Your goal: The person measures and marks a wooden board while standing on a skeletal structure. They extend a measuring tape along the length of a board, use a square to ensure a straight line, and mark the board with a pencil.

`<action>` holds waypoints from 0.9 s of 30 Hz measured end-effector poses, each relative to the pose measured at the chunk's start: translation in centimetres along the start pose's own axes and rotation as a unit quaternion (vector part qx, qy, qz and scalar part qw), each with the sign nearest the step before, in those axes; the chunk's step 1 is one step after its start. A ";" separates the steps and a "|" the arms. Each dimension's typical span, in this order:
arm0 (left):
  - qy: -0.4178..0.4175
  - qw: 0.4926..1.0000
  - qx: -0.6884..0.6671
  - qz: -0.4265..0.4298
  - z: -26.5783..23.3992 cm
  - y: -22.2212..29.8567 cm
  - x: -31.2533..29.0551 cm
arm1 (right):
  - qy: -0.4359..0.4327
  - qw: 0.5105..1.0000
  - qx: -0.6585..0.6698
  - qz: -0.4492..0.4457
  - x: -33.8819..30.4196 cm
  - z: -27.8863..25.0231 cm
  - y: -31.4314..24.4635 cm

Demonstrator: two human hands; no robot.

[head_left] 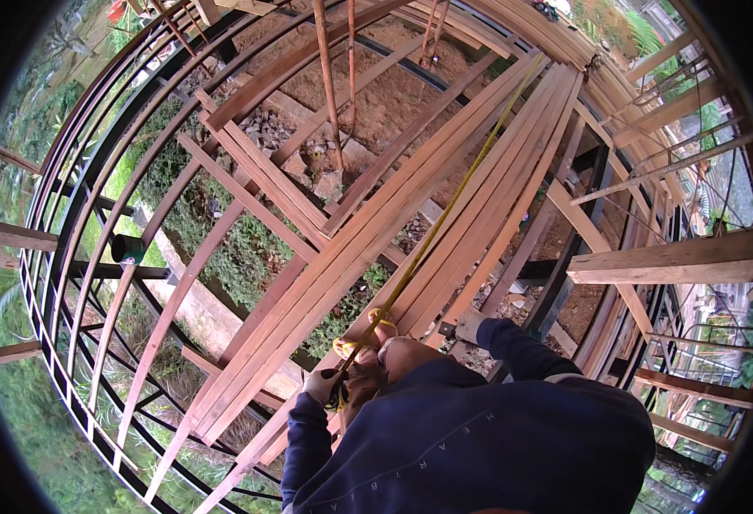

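Note:
My left hand, in a pale glove, is closed around a dark tape measure. Its yellow blade runs out past my feet and along the long brown planks to their far end. My right hand, also gloved, is low over the near end of the planks on the right. By its fingers is a small dark metal piece; whether the hand grips it or a plank edge is hard to make out. My feet, in yellow-strapped sandals, are on the planks.
Open joists leave gaps over plants, rubble and soil below. A curved black metal railing frame bounds the left side. Upright rusty poles stand ahead. A thick timber beam juts in at right. A dark bucket is by the railing.

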State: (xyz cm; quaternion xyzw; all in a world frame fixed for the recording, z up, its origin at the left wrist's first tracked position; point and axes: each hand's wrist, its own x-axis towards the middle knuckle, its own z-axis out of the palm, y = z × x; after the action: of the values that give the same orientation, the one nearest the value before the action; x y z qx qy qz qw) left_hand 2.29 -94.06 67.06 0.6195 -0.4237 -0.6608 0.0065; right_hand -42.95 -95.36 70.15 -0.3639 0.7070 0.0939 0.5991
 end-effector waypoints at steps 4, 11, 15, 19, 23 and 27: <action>0.036 0.999 0.041 -0.002 -1.0 1.2 -1.7 | -0.008 1.000 0.017 0.018 -1.7 -0.1 -0.4; 0.013 0.993 0.116 0.006 -3.4 2.1 -3.0 | 0.022 0.998 0.029 -0.059 0.8 3.8 0.4; 0.006 0.986 0.168 -0.018 -6.5 -1.0 -4.6 | 0.002 0.995 0.012 -0.097 1.3 8.2 -2.4; 0.063 0.987 0.147 0.024 -9.3 -7.0 -6.5 | -0.012 0.993 -0.017 -0.114 0.8 13.1 -4.2; 0.065 0.978 0.196 -0.039 -11.1 -13.9 -9.2 | -0.007 0.987 -0.107 -0.123 -2.3 17.4 -9.0; 0.030 0.990 0.116 -0.074 -13.1 -17.0 -13.0 | 0.005 0.987 -0.114 -0.117 -3.7 21.8 -9.4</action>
State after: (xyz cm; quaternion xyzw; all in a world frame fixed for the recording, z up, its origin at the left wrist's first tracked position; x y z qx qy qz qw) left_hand 24.84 -83.49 69.62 0.6654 -0.4501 -0.5869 -0.1013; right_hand -20.04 -88.17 70.63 -0.5106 0.6468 0.1016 0.5573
